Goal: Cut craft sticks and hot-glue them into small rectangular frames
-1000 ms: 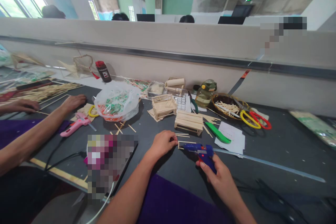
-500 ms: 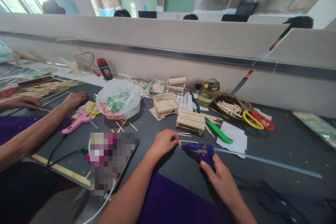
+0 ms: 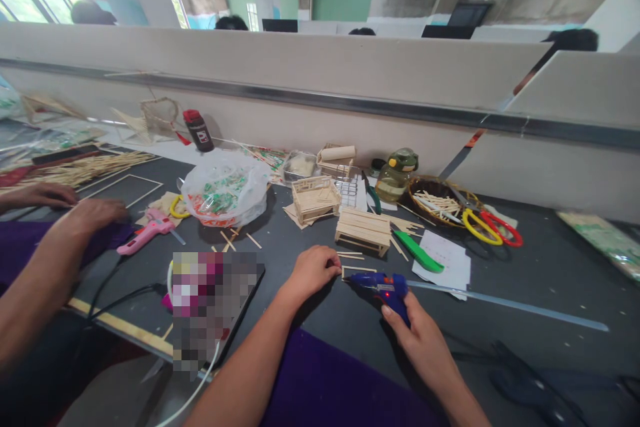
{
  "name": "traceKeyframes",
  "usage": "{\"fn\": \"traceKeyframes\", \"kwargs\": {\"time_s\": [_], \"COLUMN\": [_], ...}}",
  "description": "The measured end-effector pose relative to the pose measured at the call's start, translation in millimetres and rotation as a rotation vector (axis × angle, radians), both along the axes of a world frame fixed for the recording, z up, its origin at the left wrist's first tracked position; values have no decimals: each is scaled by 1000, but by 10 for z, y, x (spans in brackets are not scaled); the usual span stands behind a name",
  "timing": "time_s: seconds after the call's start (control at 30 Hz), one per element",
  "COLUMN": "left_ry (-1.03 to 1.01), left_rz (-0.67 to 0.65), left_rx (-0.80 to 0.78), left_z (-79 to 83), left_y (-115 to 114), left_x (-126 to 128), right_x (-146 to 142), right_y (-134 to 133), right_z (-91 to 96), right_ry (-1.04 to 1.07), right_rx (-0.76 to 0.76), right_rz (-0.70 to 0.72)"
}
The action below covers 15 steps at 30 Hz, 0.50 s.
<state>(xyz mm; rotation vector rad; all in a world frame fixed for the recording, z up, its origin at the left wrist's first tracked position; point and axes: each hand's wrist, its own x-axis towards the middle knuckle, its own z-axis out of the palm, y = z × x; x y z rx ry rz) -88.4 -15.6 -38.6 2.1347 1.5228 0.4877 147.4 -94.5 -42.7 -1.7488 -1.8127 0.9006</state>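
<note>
My right hand (image 3: 417, 332) is closed round the grip of a blue glue gun (image 3: 383, 285) with a red light, its nozzle pointing left at a thin wooden stick (image 3: 358, 269) on the dark table. My left hand (image 3: 313, 268) pinches the left end of that stick. Just beyond lies another loose stick (image 3: 350, 255) and a small slatted wooden bench model (image 3: 363, 230).
A co-worker's arm (image 3: 47, 260) reaches in at the left beside a pink glue gun (image 3: 145, 232). A plastic bag (image 3: 225, 190), wooden crate model (image 3: 314, 197), green cutter (image 3: 417, 251), paper (image 3: 445, 260), basket (image 3: 435, 188), scissors (image 3: 487, 225), a bottle (image 3: 395, 173) and a steel ruler (image 3: 510, 307) lie around.
The co-worker's arm at the left has drawn back toward the table's near edge. My hands, the glue gun and the stick stay almost where they were.
</note>
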Motion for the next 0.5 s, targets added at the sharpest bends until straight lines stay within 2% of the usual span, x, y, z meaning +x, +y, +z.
{"fn": "traceKeyframes", "kwargs": {"time_s": [0.5], "left_ry": [-1], "left_rz": [-4], "left_rx": [0], "left_z": [19], "left_y": [1], "left_x": [1], "right_x": [38], "right_y": [4], "right_z": [-40], "right_ry": [0], "right_rx": [32], "right_rz": [1]}}
